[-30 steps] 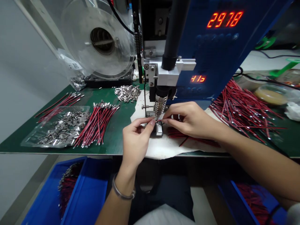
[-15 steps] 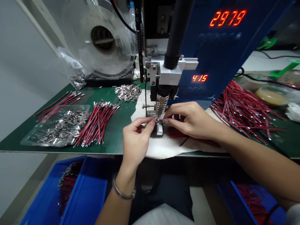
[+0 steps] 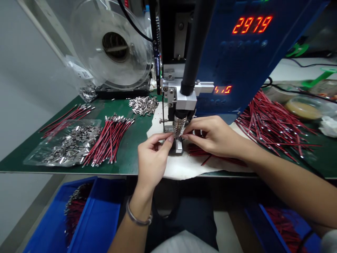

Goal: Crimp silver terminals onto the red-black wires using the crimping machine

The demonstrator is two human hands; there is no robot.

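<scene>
My left hand (image 3: 152,159) pinches at the small metal anvil block (image 3: 178,146) under the ribbed metal press tip (image 3: 179,126) of the blue machine (image 3: 237,59). My right hand (image 3: 212,135) pinches from the right side, fingertips meeting the left ones at the tip. What the fingers hold is hidden by the lowered tip; it looks like a thin red-and-black wire. More wires lie under my right hand (image 3: 200,151) on a white cloth (image 3: 181,167).
A bundle of red wires with metal ends (image 3: 110,138) and a bag of metal sleeves (image 3: 65,144) lie left on the green mat. A big wire pile (image 3: 273,124) sits right. Loose sleeves (image 3: 143,104), a clear reel (image 3: 116,45) and blue bins (image 3: 86,218) surround the station.
The machine's head has come down onto the anvil between my fingertips. The upper counter went from 2978 to 2979. Both hands stayed in place.
</scene>
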